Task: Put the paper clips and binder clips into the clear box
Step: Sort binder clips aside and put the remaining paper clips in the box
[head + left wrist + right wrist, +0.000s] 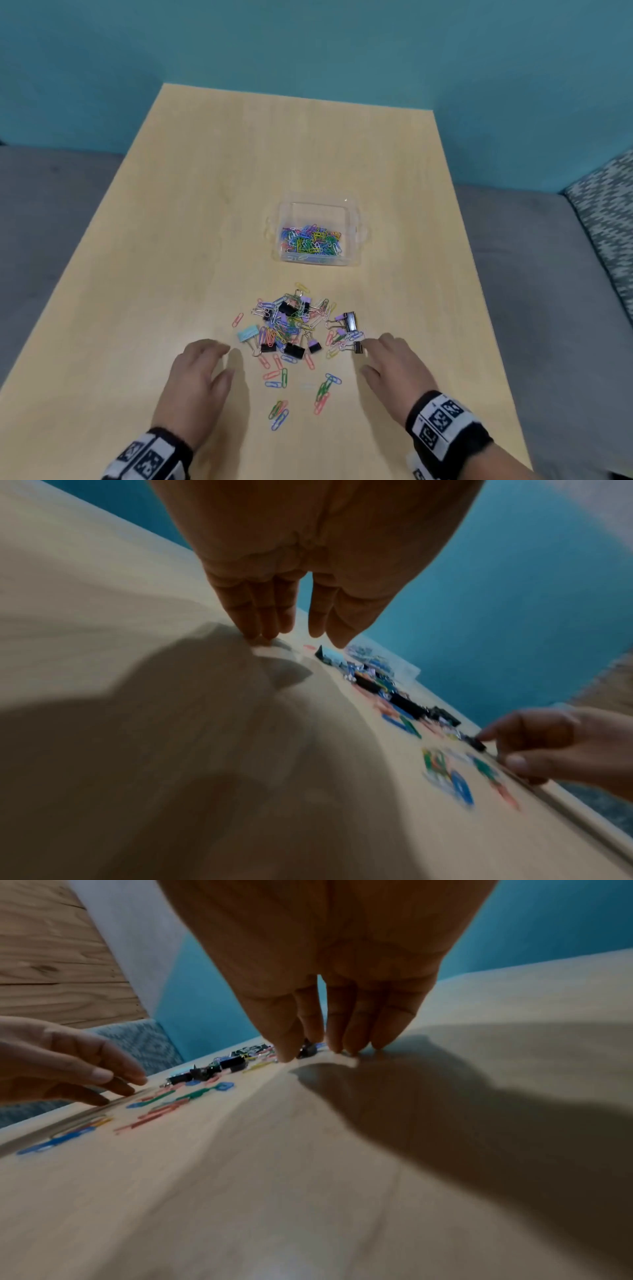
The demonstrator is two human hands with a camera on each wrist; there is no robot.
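Observation:
The clear box (354, 214) stands in the middle of the wooden table (274, 147), with many coloured paper clips (310, 240) lying inside it. Nearer to me lies a loose pile of paper clips and binder clips (291, 325), with stray clips (279, 413) trailing towards me. My left hand (219, 359) rests with straight fingers (263, 631) on the table, left of the pile, by a light-blue binder clip (247, 333). My right hand (368, 356) lies to the right of the pile. Its straight fingertips (342, 1045) rest on the table and touch a small black binder clip (358, 347). Neither hand holds anything.
A grey couch (51, 205) surrounds the table on both sides, with a patterned cushion (609, 212) at the right. A teal wall (308, 41) stands behind. The table's right edge runs close to my right wrist.

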